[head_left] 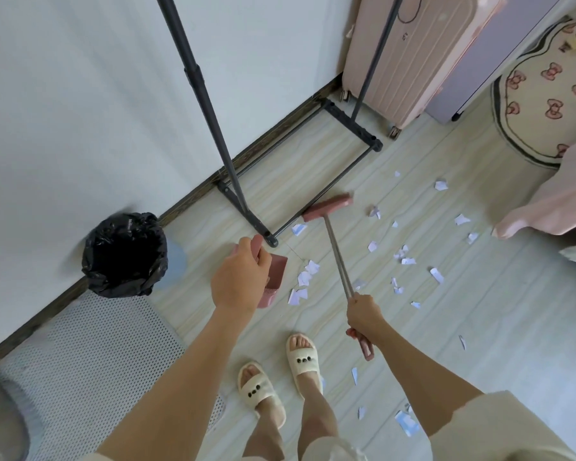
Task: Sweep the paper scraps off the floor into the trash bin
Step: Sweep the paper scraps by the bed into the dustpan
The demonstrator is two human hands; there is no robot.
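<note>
— Where's it all going?

— The trash bin (124, 254), left of centre by the wall. Her left hand (238, 277) is curled round the dustpan (273, 281) handle; scraps lie just right of its lip.

— And the sweeping?

— Right hand (363, 316) wrapped round the broom (328, 207) shaft. I'd drag short strokes leftward, since the paper scraps (403, 257) spread far right.

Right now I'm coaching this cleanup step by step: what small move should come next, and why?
Probably draw the broom head back toward the dustpan. The right hand grips the broom handle, the left hand holds the dustpan, and the paper scraps beside its mouth lie between head and pan.
</note>
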